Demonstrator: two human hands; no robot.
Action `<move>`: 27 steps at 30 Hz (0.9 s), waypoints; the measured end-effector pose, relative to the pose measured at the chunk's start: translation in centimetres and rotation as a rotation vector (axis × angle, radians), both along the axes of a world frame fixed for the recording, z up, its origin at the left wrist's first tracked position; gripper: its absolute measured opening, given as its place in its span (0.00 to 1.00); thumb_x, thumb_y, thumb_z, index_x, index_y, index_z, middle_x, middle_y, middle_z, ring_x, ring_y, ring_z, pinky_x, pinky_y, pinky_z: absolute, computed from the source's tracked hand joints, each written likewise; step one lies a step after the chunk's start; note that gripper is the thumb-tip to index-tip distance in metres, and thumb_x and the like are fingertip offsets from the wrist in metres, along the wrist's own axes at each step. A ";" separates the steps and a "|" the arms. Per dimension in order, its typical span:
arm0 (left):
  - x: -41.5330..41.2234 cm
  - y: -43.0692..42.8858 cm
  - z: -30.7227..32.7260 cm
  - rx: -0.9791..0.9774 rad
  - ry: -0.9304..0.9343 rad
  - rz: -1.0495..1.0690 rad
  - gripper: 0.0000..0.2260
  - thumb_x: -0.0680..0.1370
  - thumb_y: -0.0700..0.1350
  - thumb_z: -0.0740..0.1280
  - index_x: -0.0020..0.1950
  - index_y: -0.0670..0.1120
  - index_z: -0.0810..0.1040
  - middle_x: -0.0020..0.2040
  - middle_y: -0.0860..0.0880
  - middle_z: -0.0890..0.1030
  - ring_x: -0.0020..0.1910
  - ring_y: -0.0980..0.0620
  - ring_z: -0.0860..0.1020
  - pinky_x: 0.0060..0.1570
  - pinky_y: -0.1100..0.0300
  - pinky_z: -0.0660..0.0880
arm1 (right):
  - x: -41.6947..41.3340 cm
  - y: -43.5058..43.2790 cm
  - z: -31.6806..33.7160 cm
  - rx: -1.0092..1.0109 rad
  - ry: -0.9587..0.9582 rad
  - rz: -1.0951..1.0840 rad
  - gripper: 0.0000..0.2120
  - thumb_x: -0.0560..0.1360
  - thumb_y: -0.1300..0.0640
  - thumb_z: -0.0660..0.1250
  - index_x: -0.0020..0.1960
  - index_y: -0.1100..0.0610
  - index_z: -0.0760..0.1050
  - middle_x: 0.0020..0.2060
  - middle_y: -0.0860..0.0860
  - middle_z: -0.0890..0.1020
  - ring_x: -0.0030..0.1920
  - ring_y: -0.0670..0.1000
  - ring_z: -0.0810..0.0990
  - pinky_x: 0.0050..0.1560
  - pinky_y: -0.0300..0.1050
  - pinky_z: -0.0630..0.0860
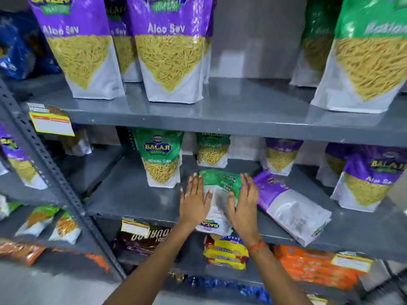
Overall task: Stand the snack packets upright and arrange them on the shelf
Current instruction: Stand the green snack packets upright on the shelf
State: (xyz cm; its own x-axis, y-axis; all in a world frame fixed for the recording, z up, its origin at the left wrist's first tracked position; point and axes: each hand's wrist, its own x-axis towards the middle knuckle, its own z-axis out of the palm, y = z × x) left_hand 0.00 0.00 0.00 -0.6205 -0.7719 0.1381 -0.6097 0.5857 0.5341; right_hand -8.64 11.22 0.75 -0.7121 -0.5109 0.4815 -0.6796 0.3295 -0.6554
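A green Ratlami Sev packet (222,187) lies flat on the middle shelf (136,194), its bottom end hanging over the front edge. My left hand (193,201) lies at its left side and my right hand (244,203) at its right side. Fingers of both are straight and spread, and the thumbs rest on the packet's face. Right of it a purple Aloo Sev packet (288,205) lies flat and slanted. An upright green packet (161,158) stands behind to the left. Another green one (212,150) and a purple one (280,155) stand at the back.
A large upright purple packet (367,177) stands at the right of the middle shelf. The upper shelf (242,108) holds big purple and green packets. Below are yellow biscuit packs (226,252), orange packs (308,265) and a price tag (134,226). A perforated upright post (50,170) stands at left.
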 end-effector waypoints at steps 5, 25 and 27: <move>-0.7 -4.9 -2.2 0.474 -0.032 0.038 0.21 0.80 0.52 0.53 0.56 0.36 0.75 0.56 0.31 0.78 0.57 0.35 0.76 0.55 0.48 0.72 | -2.0 -2.4 -3.0 0.354 -0.595 -0.037 0.15 0.79 0.55 0.57 0.52 0.66 0.75 0.56 0.68 0.79 0.58 0.65 0.77 0.58 0.53 0.72; -2.7 -10.2 0.4 0.300 0.455 0.164 0.07 0.76 0.36 0.63 0.47 0.34 0.79 0.46 0.33 0.83 0.46 0.39 0.80 0.45 0.49 0.75 | -7.9 -7.2 -1.1 -0.275 -0.530 -0.034 0.05 0.76 0.67 0.63 0.46 0.71 0.73 0.39 0.55 0.77 0.33 0.37 0.74 0.38 0.32 0.71; -3.0 -10.5 0.5 0.249 0.471 0.163 0.07 0.76 0.35 0.62 0.48 0.32 0.78 0.45 0.32 0.82 0.45 0.37 0.80 0.44 0.46 0.75 | -8.5 -7.8 -1.8 -0.262 -0.518 -0.029 0.05 0.76 0.67 0.63 0.46 0.71 0.74 0.38 0.55 0.77 0.33 0.35 0.74 0.35 0.24 0.69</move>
